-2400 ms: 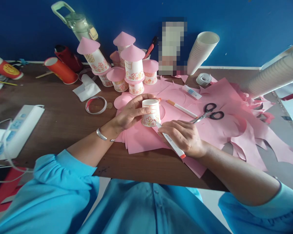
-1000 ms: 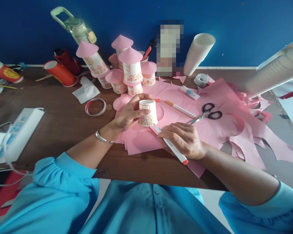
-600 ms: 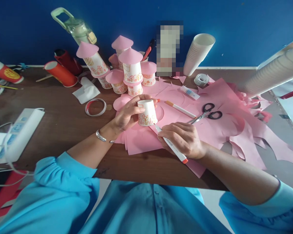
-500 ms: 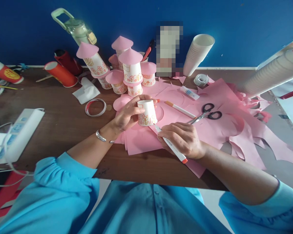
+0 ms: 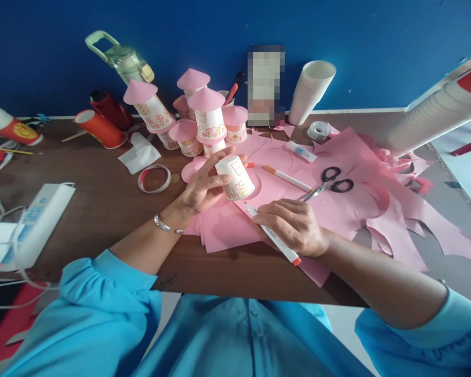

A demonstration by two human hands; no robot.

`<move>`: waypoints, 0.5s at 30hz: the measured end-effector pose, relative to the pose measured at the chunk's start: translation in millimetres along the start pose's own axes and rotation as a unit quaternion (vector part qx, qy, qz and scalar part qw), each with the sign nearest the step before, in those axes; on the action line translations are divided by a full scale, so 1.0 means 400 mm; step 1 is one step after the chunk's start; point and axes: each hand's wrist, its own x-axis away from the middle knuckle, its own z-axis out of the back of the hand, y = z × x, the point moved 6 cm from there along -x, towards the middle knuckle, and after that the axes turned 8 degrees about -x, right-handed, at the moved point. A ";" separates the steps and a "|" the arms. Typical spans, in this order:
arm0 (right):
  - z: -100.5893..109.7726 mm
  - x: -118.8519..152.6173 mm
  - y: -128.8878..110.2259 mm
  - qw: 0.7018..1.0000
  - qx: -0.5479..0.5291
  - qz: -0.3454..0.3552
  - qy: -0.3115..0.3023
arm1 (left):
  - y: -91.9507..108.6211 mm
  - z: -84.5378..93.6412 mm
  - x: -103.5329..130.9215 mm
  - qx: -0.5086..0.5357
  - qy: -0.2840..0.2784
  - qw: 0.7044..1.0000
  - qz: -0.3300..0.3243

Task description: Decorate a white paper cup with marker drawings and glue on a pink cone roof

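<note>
A white paper cup (image 5: pixel 236 180) with a red square and flowers drawn on it is upside down and tilted in my left hand (image 5: pixel 206 184), the fingers around its side. My right hand (image 5: pixel 290 225) grips a white marker (image 5: pixel 277 238) with an orange end; its tip points at the cup's lower rim with a small gap between. Pink sheets of paper (image 5: pixel 227 230) lie beneath both hands. Behind the cup stand several decorated cup towers (image 5: pixel 210 120) with pink cone roofs.
Scissors (image 5: pixel 329 183), another marker (image 5: pixel 286 178) and a glue tube (image 5: pixel 301 152) lie on the pink paper. Tape rolls (image 5: pixel 154 178), a red cup (image 5: pixel 100 129), a bottle (image 5: pixel 125 63), a power strip (image 5: pixel 43 220) and stacked white cups (image 5: pixel 312 93) surround them.
My left hand has turned and tilted the cup, so the red square now faces more to the right. The marker tip is a little further from the cup's rim.
</note>
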 end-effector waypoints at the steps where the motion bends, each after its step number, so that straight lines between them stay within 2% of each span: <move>1: 0.000 0.000 0.000 1.000 -0.002 0.002 0.000 | 0.005 -0.003 0.000 -0.001 -0.008 1.000 -0.006; 10: -0.006 0.004 0.002 1.000 0.015 0.005 -0.004 | 0.009 0.011 0.005 -0.095 -0.022 0.993 -0.064; 15: -0.011 0.007 0.006 1.000 0.013 0.006 -0.016 | 0.009 0.008 0.006 -0.141 -0.060 0.984 -0.091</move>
